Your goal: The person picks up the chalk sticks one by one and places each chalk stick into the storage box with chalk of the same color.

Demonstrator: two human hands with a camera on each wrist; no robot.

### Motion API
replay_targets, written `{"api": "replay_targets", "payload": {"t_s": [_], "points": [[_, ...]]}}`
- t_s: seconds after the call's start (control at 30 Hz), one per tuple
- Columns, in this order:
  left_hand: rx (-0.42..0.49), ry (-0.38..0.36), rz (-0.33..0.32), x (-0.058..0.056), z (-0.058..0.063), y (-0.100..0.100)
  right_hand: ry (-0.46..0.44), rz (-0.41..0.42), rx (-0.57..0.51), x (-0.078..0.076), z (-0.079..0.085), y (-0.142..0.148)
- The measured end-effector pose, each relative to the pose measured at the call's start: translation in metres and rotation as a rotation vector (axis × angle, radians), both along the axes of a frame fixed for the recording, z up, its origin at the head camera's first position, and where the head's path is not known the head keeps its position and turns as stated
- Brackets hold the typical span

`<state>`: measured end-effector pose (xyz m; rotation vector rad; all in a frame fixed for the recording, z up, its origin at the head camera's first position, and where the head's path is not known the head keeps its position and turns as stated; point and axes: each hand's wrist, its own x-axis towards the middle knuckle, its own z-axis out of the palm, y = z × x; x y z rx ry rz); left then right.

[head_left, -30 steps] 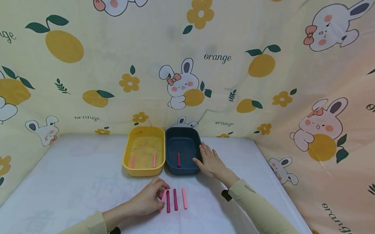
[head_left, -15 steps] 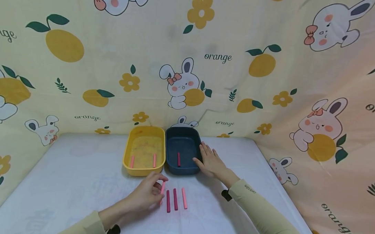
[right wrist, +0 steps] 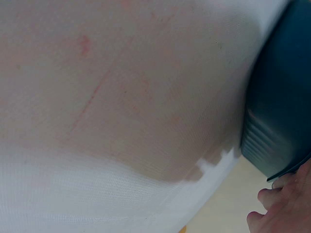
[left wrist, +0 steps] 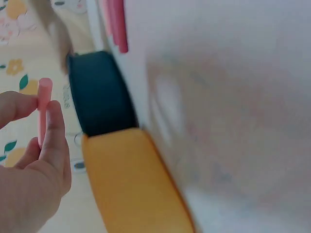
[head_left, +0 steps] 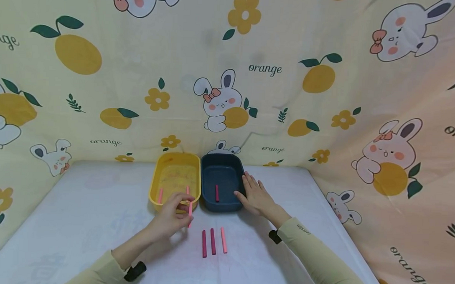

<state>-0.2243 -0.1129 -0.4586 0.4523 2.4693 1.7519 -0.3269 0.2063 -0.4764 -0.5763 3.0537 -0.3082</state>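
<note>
In the head view my left hand (head_left: 166, 219) pinches a light pink, chalk-like stick (head_left: 190, 215) between thumb and fingertips, at the near rim of the yellow container (head_left: 154, 177). The left wrist view shows the pinched stick (left wrist: 43, 109) raised, with the yellow container (left wrist: 136, 179) beside the hand. Two light pink sticks lie inside that container. My right hand (head_left: 256, 196), fingers straight, rests against the right side of the dark blue container (head_left: 230, 169), which holds one dark red stick (head_left: 217, 193).
Two dark red sticks (head_left: 204, 243) and a light pink stick (head_left: 224, 240) lie side by side on the white tabletop (head_left: 104, 213) in front of the containers. A patterned cloth (head_left: 175, 127) hangs behind the table and at its sides.
My left hand has lifted the light pink stick from beside the row and carried it forward and left to the yellow container. The right hand stays in place.
</note>
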Motion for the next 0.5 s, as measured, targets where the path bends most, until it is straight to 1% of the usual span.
{"api": "replay_targets", "payload": {"t_s": [0.07,0.17,0.27,0.4,0.5], "points": [[0.003,0.012,0.016,-0.004,0.003,-0.003,-0.003,-0.003,0.001,0.0,0.0,0.0],[0.014,0.039,0.016,-0.01,0.007,-0.009,-0.002,-0.003,-0.004,-0.001,-0.001,0.0],[0.028,0.049,0.03,-0.017,0.011,-0.014,0.002,-0.002,0.001,-0.002,-0.002,0.001],[0.053,0.039,0.032,-0.026,0.013,-0.018,0.006,-0.001,0.002,-0.002,-0.004,0.002],[0.054,0.025,0.035,-0.032,0.014,-0.021,-0.002,-0.003,-0.003,-0.002,-0.002,0.0]]}}
